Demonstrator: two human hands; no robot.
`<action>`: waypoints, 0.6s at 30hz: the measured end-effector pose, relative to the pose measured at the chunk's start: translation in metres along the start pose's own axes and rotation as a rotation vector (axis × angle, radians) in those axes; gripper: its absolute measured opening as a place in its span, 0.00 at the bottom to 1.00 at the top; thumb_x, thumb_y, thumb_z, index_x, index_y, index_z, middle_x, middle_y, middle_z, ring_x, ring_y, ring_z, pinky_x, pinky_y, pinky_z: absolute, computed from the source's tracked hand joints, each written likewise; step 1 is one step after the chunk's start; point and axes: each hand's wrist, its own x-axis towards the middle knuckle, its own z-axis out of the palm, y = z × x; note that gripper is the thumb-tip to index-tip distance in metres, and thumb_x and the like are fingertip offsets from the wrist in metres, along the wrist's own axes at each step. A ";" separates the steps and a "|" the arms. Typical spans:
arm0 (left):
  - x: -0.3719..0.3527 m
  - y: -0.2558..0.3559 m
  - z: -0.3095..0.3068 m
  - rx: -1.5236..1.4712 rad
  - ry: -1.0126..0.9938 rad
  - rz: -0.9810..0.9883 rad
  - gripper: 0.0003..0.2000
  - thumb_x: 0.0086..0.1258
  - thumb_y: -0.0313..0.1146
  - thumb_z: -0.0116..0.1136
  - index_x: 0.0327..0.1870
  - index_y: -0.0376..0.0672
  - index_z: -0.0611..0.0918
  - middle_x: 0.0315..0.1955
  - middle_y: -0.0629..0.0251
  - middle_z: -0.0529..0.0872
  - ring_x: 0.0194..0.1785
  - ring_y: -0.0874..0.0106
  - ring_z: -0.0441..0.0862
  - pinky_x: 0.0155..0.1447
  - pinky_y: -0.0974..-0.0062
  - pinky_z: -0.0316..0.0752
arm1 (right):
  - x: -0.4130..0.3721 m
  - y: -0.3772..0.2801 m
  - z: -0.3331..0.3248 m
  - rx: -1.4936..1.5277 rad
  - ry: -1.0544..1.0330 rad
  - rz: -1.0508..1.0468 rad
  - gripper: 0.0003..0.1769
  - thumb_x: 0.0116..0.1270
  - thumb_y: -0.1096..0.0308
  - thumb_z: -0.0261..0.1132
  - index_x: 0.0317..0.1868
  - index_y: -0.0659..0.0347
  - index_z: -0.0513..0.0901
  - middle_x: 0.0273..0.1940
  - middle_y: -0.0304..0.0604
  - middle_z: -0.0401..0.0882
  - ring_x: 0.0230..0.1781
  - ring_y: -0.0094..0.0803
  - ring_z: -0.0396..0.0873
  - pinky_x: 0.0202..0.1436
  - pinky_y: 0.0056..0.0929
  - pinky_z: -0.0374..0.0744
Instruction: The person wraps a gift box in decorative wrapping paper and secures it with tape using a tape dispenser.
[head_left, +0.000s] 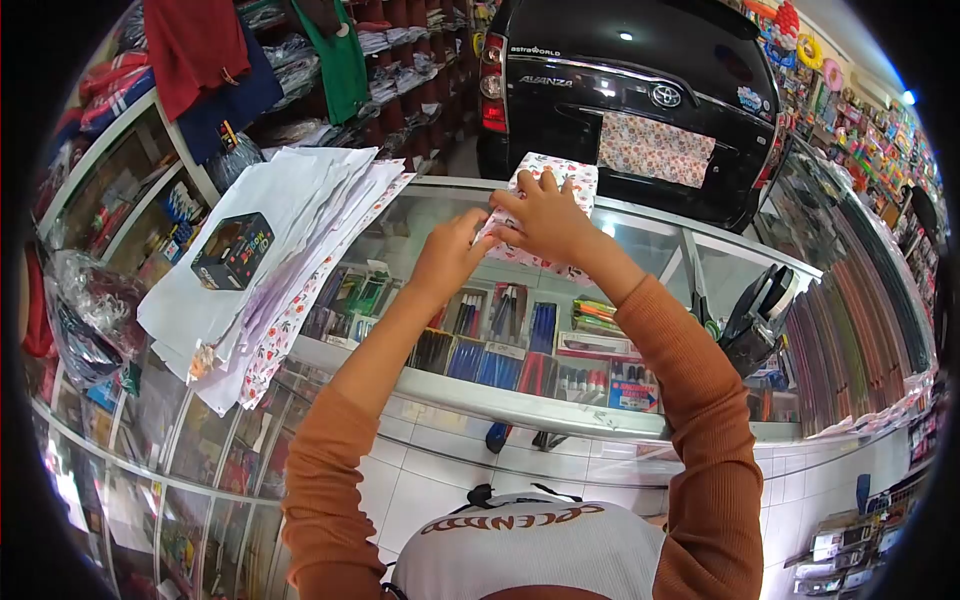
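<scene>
A box in white floral wrapping paper rests on the glass counter, at its far edge. My right hand lies over it, fingers bent across the top and the thumb toward the left side. My left hand is at the box's left side, its fingers closed on a fold of the paper beside my right thumb. Part of the box and the paper's edges are hidden under my hands.
Stacked wrapping sheets lie left, with a small black box on top. Scissors and a black tape dispenser stand right. Pens and markers show beneath the glass. A black car is just beyond the counter.
</scene>
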 end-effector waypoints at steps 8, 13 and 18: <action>-0.009 0.001 -0.015 -0.114 -0.151 0.038 0.17 0.62 0.26 0.60 0.51 0.39 0.71 0.34 0.53 0.83 0.38 0.59 0.84 0.42 0.66 0.77 | -0.003 0.000 0.000 -0.010 0.025 -0.036 0.29 0.60 0.43 0.64 0.59 0.43 0.73 0.59 0.53 0.68 0.61 0.59 0.66 0.57 0.75 0.64; -0.013 -0.011 -0.009 -0.111 -0.114 0.110 0.15 0.63 0.24 0.57 0.48 0.36 0.67 0.33 0.54 0.82 0.40 0.59 0.83 0.44 0.65 0.76 | -0.003 0.004 -0.001 0.048 0.025 -0.034 0.29 0.60 0.43 0.65 0.58 0.44 0.74 0.56 0.52 0.68 0.61 0.60 0.66 0.57 0.74 0.64; -0.020 -0.013 0.001 -0.103 0.009 0.101 0.11 0.63 0.20 0.51 0.46 0.35 0.68 0.35 0.50 0.81 0.42 0.51 0.81 0.47 0.62 0.75 | -0.005 0.009 -0.005 0.151 0.057 -0.018 0.27 0.60 0.43 0.65 0.56 0.44 0.74 0.54 0.53 0.66 0.59 0.59 0.65 0.59 0.71 0.62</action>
